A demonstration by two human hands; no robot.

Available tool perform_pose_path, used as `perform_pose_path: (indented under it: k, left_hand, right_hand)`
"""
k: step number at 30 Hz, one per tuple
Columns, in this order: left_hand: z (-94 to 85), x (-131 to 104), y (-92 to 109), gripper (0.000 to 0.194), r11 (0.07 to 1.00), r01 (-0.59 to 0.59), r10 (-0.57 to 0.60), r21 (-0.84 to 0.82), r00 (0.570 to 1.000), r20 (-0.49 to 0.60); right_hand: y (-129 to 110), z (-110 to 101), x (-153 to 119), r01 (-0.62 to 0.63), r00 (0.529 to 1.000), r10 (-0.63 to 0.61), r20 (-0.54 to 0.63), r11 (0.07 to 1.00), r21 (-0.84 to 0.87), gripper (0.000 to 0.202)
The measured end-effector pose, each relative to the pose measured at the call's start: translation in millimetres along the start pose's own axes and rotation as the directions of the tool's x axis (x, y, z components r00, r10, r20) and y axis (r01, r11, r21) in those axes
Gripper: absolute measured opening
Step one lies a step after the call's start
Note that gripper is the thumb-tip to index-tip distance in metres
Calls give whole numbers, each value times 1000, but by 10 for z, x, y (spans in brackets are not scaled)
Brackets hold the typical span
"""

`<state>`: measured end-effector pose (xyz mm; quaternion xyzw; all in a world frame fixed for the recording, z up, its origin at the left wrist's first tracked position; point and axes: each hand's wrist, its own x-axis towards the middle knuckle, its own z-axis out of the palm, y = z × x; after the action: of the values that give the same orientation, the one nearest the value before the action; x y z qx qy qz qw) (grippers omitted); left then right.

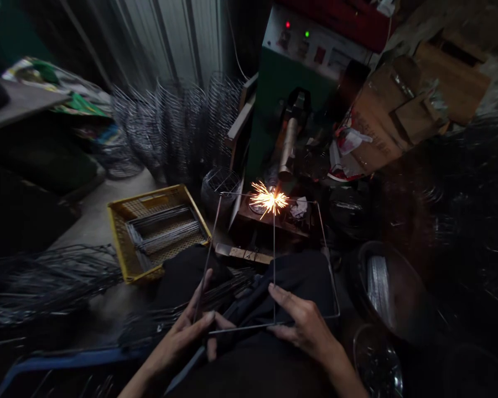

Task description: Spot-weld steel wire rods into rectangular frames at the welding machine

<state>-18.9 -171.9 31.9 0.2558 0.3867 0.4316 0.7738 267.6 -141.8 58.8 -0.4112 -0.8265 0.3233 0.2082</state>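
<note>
A rectangular wire frame (249, 328) reaches from my lap to the welding machine, its far side at the electrode. My left hand (186, 334) grips its near left corner, fingers and thumb around the wire. Pinched in my right hand (305, 320) are the near wire and the lower end of a straight middle rod (274, 249). That rod runs away from me to the far side of the frame. Bright sparks (271, 199) burst there, hiding the contact point. Just above them is the machine's metal electrode arm (288, 149).
A yellow crate (118, 243) with wire frames stands left of my knees. Behind it are stacked wire baskets (170, 127). The green welding machine (268, 83) shows red and green lamps. Cardboard boxes (373, 121) lean at right, above a dark tub (406, 293) holding metal rods.
</note>
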Motion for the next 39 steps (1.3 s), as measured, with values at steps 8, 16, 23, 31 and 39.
perform_pose_path:
  k: [8,16,23,31,39]
  left_hand:
    - [-79,159,-27,88,998,-24,27,-56,998,57]
    - [-159,1423,714,103,979,-202,201,-9,970,135]
    - [-222,2217,1273,98,966,-255,257,-32,958,127]
    - [-300,2434,1422,97,958,-287,288,-27,950,119]
    - [-333,2397,1449,99,947,-316,321,-57,936,143]
  right_hand:
    - [127,62,61,-13,998,14,-53,1000,14,90]
    - [673,-521,1233,-84,983,56,-175,984,-159,82]
    - [1057,-1239,2247,-116,979,119,-165,993,27,48]
    - [1277,-1208,2954,-114,983,129,-134,987,116,24]
    - [1212,-1142,2957,-90,989,105,-108,986,139,34]
